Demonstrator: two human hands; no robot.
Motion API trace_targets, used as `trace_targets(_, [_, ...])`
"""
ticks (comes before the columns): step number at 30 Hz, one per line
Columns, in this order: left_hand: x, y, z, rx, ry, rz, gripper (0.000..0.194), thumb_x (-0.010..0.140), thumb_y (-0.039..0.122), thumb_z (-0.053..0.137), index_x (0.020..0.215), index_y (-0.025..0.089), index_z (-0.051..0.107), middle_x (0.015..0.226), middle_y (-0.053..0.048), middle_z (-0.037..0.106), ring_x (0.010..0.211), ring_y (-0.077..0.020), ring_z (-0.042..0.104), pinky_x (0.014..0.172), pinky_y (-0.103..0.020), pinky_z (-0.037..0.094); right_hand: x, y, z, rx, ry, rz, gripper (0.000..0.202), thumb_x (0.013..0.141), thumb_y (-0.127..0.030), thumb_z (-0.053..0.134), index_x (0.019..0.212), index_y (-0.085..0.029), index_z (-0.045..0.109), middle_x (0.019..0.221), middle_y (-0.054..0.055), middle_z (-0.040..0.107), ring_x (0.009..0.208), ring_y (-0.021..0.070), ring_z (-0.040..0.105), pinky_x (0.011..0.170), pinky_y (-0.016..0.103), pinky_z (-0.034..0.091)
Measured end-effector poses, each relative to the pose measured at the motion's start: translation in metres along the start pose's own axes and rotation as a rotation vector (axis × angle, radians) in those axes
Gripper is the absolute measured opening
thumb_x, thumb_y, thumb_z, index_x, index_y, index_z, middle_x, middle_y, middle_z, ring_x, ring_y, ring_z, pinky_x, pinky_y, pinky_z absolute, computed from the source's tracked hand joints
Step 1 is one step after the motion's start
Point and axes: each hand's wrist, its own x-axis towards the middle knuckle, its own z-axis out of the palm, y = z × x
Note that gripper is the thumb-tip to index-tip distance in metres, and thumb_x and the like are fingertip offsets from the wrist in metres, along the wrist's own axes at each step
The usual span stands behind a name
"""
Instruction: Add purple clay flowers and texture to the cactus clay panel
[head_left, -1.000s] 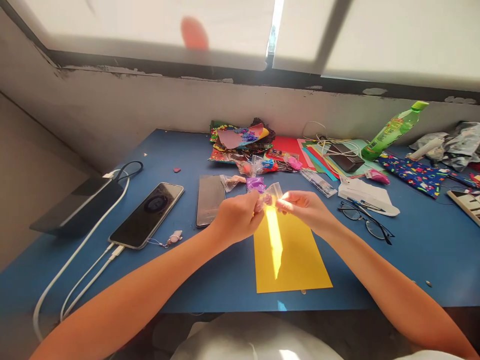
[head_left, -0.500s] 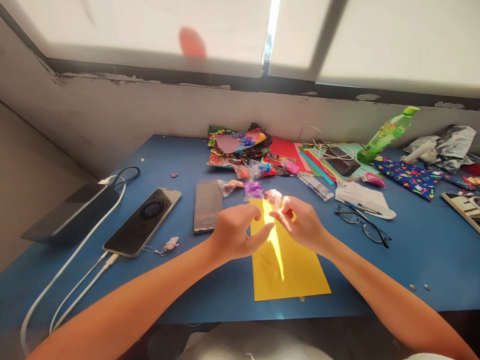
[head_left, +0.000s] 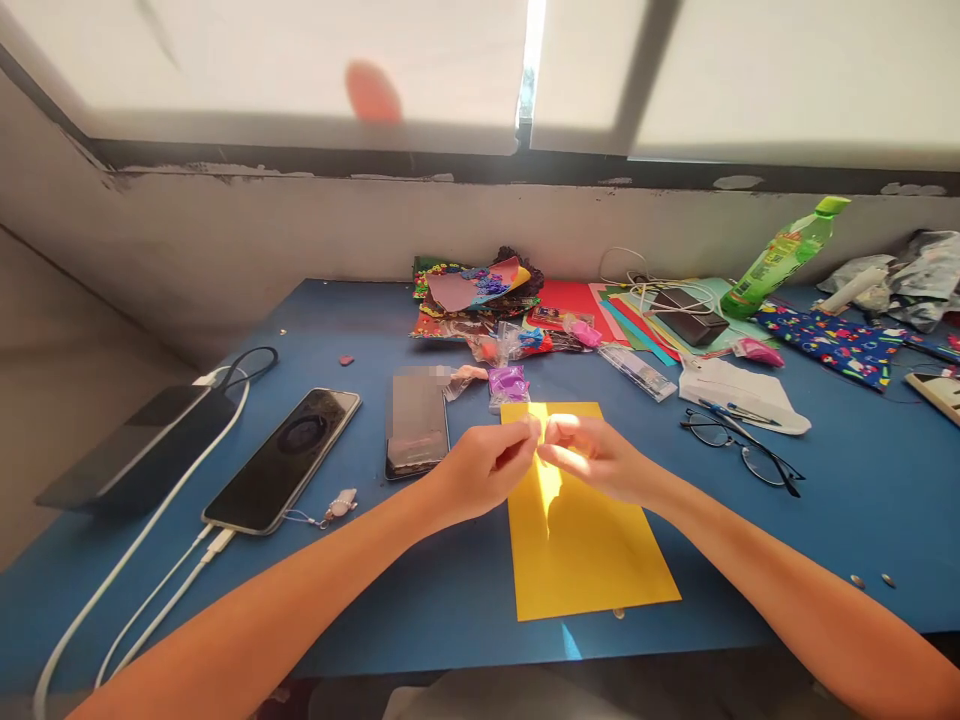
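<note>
Over the upper part of a yellow sheet (head_left: 585, 560) my two hands meet, fingertips nearly touching in bright sunlight. My left hand (head_left: 491, 462) is closed in a pinch; anything between its fingertips is too small to name. My right hand (head_left: 596, 455) has its thumb and fingers drawn together in a pinch too, and its contents cannot be made out. Just beyond the sheet lies a purple packet (head_left: 508, 384), with a small bag of peach-coloured material (head_left: 466, 376) beside it. Left of my left hand is a dark tablet-like device (head_left: 418, 425).
On the left lie a phone (head_left: 285, 460), a black box (head_left: 142, 440) and white cables. Glasses (head_left: 739, 448), a white envelope (head_left: 739, 390) and pens are right. Behind are coloured papers, craft packets (head_left: 476, 295), a green bottle (head_left: 787, 258) and a patterned pouch (head_left: 832, 343).
My left hand's thumb and fingers have closed together and moved up beside my right hand. The clear pinkish packet seen at my right fingertips no longer shows. The camera view has shifted slightly.
</note>
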Motion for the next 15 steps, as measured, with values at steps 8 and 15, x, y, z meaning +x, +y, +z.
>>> trace_targets(8, [-0.004,-0.003,0.01,0.189,0.293,0.132,0.028,0.071,0.012,0.044,0.053,0.02,0.024,0.049,0.007,0.02,0.046,-0.007,0.018,0.041,-0.021,0.017,-0.002,0.01,0.01,-0.345,0.533,-0.258,0.023,0.081,-0.023,0.051,0.064,-0.023,0.035,0.057,-0.005,0.039,0.051,0.0089,0.037,0.048,0.022,0.032])
trace_targets(15, [-0.006,-0.008,0.004,0.349,0.361,0.34,0.02,0.078,0.014,0.045,0.062,0.022,0.036,0.053,0.005,0.036,0.048,-0.0104,0.033,0.049,-0.023,0.032,-0.007,0.013,0.015,-0.452,0.585,-0.359,0.013,0.087,-0.022,0.047,0.074,-0.024,0.045,0.065,-0.002,0.056,0.056,0.0113,0.054,0.054,0.024,0.041])
